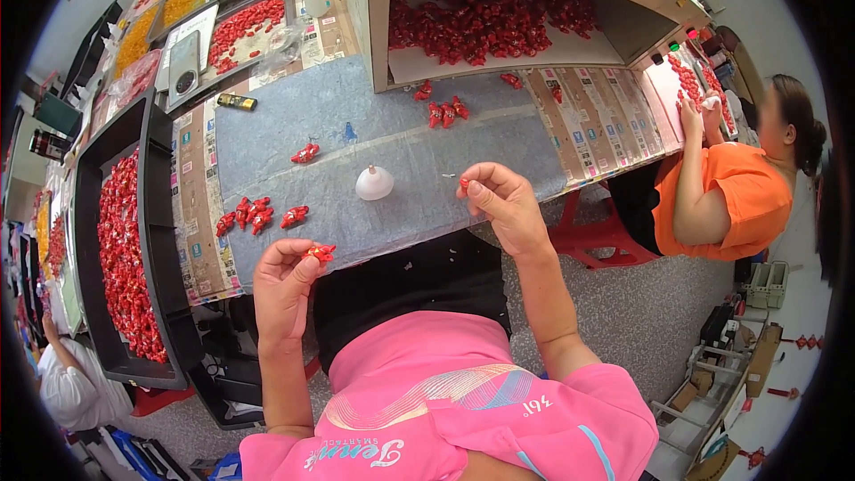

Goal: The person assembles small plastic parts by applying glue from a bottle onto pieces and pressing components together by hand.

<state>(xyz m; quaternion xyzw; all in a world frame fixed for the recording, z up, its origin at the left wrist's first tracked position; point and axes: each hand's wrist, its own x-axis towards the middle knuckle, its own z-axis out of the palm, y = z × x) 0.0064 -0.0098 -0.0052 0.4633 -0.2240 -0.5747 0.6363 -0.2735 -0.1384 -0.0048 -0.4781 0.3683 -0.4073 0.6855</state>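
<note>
My left hand (287, 287) is closed in a pinch on a small red figure (321, 254) with gold marks, held just off the table's front edge. To the right, my right hand (506, 207) pinches a tiny red piece (463, 185) between thumb and fingertips, apart from the figure. Between the hands stands a small white dome-shaped bottle (374, 183) with a narrow brownish tip. Several red figures (258, 214) lie in a group beyond my left hand, and a single red figure (305, 153) rests farther back on the grey-blue table covering (356, 111).
A black tray (160, 214) full of red figures stands at the left. Ahead, an open box (378, 27) holds a heap of them. A yellow-and-black tube (237, 101) lies at the back left. A person in orange (730, 187) sits at the right, handling small things.
</note>
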